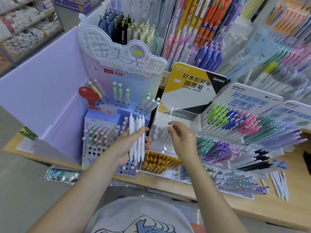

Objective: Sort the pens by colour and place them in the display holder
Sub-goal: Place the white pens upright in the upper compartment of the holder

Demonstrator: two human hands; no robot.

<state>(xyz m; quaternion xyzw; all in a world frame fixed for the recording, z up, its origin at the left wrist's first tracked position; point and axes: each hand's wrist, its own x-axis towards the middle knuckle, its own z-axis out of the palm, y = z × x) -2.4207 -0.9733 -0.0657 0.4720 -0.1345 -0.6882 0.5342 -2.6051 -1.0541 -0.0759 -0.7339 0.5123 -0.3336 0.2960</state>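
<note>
At a shop's wooden counter (277, 209), you hold white pens (137, 140) before a clear display holder (195, 122).

Racks of coloured pens crowd the counter and the shelves behind, and a lilac card stand (117, 64) rises at your left. Your left hand (129, 145) grips a bunch of slim white pens upright, fingers curled round their barrels, just left of the holder. Your right hand (181, 138) pinches one small white pen tip between thumb and fingertips over the holder's pale, half-filled compartment. The pens inside it blur behind the plastic; their count is unclear. More white pens (279, 186) lie loose at the counter's right.
</note>
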